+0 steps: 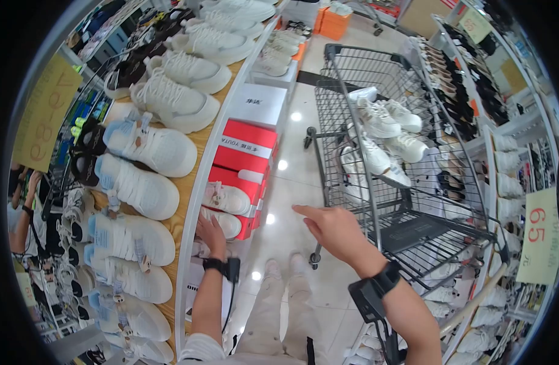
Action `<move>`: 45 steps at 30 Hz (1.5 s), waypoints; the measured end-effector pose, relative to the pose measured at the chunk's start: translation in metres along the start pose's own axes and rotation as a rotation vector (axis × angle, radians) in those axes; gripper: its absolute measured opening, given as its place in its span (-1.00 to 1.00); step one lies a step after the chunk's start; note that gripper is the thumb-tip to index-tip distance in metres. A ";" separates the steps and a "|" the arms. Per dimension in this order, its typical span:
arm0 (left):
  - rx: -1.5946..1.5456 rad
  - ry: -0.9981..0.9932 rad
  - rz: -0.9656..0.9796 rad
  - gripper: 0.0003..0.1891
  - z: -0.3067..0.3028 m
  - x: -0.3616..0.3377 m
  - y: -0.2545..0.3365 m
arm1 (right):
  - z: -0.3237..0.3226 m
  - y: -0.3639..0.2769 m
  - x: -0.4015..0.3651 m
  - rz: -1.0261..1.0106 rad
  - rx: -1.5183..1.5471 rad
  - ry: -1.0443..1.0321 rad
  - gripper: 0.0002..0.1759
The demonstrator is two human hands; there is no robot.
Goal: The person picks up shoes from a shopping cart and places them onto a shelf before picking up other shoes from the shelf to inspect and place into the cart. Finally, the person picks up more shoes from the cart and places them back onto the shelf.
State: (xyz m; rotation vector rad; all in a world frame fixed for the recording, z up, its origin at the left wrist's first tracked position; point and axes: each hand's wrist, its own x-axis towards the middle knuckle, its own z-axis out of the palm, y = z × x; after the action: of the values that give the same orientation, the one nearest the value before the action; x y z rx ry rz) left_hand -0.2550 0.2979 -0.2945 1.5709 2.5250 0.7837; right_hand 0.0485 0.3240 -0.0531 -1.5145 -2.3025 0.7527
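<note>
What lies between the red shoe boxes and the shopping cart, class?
In the head view, a strip of shiny tiled floor lies between the red shoe boxes and the shopping cart; the right hand extends above part of it.

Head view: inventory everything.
White lace-up sneakers: many, white, left wooden shelf
Red cardboard shoeboxes: at least two, red, below shelf
Low white shoes: two, white, atop shoeboxes
Black wire cart: one, black, right of centre
White cart sneakers: several, white, inside cart
Yellow paper price cards: several, pale yellow, both sides
Other arm: one, black wristband, left edge
Trousered legs: two, beige, bottom centre
Left grip: one, black wristband, at low shoes
Right grip: one, black wristband, beside cart
</note>
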 end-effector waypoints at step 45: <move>-0.372 -0.558 0.501 -0.12 -0.112 -0.139 0.323 | -0.209 0.179 -0.267 0.517 0.714 0.653 -0.80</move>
State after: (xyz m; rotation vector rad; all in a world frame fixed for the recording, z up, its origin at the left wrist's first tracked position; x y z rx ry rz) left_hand 0.0413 0.2489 -0.0803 1.9524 1.5271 0.6709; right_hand 0.3989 0.1927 0.0308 -1.6485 -1.0219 0.8908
